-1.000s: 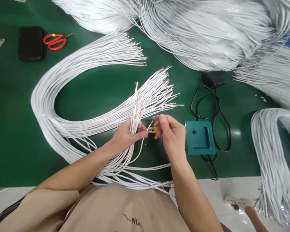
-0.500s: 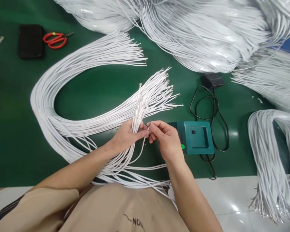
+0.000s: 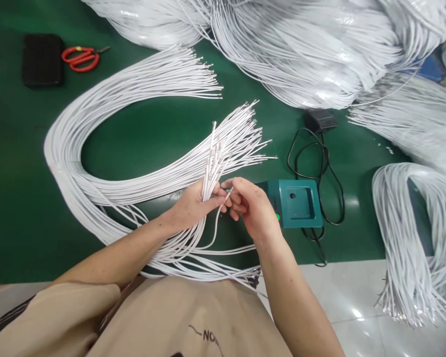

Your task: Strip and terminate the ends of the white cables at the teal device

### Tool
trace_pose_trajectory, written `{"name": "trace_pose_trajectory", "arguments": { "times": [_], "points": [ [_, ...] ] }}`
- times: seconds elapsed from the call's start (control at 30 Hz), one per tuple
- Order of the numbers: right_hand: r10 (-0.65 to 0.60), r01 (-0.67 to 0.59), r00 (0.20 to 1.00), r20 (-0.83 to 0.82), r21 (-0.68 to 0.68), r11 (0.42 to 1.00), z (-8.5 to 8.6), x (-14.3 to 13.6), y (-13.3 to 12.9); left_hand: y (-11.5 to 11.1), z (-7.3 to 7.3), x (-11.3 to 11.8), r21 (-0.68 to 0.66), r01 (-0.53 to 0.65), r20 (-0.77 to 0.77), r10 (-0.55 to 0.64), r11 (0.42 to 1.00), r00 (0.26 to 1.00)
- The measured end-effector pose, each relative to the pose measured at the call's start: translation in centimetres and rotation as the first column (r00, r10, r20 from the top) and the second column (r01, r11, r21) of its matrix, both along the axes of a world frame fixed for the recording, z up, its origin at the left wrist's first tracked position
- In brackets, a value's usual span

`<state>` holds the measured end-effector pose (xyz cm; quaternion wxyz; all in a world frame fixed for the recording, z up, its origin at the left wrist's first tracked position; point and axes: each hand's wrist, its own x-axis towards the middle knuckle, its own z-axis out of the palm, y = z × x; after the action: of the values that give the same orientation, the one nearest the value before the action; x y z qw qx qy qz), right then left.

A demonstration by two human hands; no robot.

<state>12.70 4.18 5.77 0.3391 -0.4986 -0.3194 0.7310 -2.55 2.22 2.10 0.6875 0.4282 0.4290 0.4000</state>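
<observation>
My left hand (image 3: 198, 204) is closed round a bunch of white wires (image 3: 212, 173), whose tipped ends point up and away from me. A single wire (image 3: 223, 203) stands apart from this bunch, held near its end at my left thumb and fingertips. Close by on the right, my right hand (image 3: 250, 206) has its fingers bent and apart, with the index finger just above that wire's bare-looking tip. Behind my hands lies a thick bent bundle of white wires (image 3: 65, 134), both its ends turned right. More loose wires run below my left forearm.
A teal device (image 3: 318, 203) with a square recess sits right of my hand, its black cable (image 3: 342, 188) coiled beside a black adapter (image 3: 319, 120). Red-handled cutters (image 3: 82, 59) lie beside a black box (image 3: 42, 60). Large wire heaps (image 3: 301, 54) fill the back; another bundle (image 3: 397, 238) hangs over the edge.
My right thumb and index finger have come off the single wire's end, and its tip now shows. My left hand keeps hold of the bunch. The view has shifted slightly.
</observation>
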Motion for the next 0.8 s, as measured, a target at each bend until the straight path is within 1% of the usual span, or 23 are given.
{"name": "trace_pose_trajectory", "arguments": {
  "times": [0.07,0.17,0.27,0.33,0.43,0.53,0.63,0.67,0.7,0.73,0.8],
  "points": [
    [0.008,-0.008,1.000,-0.008,-0.003,1.000,-0.2,0.0,-0.1,-0.1,-0.1,0.0,-0.003,0.015,0.037,-0.015,1.000,0.999],
    [-0.037,0.036,0.998,-0.059,-0.018,0.999,-0.7,0.2,-0.7,-0.2,0.0,0.1,-0.012,-0.011,0.062,0.012,1.000,0.998],
    [-0.104,0.102,0.992,-0.072,-0.025,0.994,-0.9,0.4,-1.4,-0.3,0.1,0.1,-0.011,-0.042,0.032,0.043,0.999,0.999],
    [-0.132,0.132,0.990,-0.050,0.005,0.991,-0.8,0.4,-1.8,-0.3,0.2,0.1,-0.007,-0.040,-0.006,0.040,0.999,0.999],
    [-0.139,0.136,0.990,0.030,0.106,0.985,-0.3,0.2,-2.0,-0.3,0.1,0.1,0.012,-0.042,-0.035,0.043,0.999,0.998],
    [-0.128,0.096,0.979,0.157,0.193,0.976,-0.1,0.1,-2.0,-0.3,0.1,0.1,0.024,-0.065,-0.006,0.065,0.998,0.998],
    [-0.146,0.058,0.944,0.297,0.286,0.956,-0.5,0.0,-2.1,-0.2,0.0,0.0,0.002,-0.019,0.044,0.018,1.000,0.999],
    [-0.165,0.029,0.915,0.368,0.348,0.937,-0.7,0.0,-2.3,-0.2,-0.1,0.0,-0.007,0.008,0.059,-0.008,1.000,0.998],
    [-0.195,-0.017,0.871,0.452,0.424,0.906,-0.9,0.0,-2.4,-0.2,-0.2,0.0,-0.016,0.030,0.075,-0.028,0.999,0.997],
    [-0.241,-0.081,0.808,0.538,0.507,0.858,-1.1,-0.1,-2.7,-0.1,-0.3,-0.1,-0.026,0.048,0.093,-0.045,0.999,0.995],
    [-0.362,-0.254,0.649,0.669,0.640,0.725,-1.6,-0.1,-3.1,-0.1,-0.5,-0.2,-0.052,0.069,0.122,-0.062,0.996,0.991]
  ]
}}
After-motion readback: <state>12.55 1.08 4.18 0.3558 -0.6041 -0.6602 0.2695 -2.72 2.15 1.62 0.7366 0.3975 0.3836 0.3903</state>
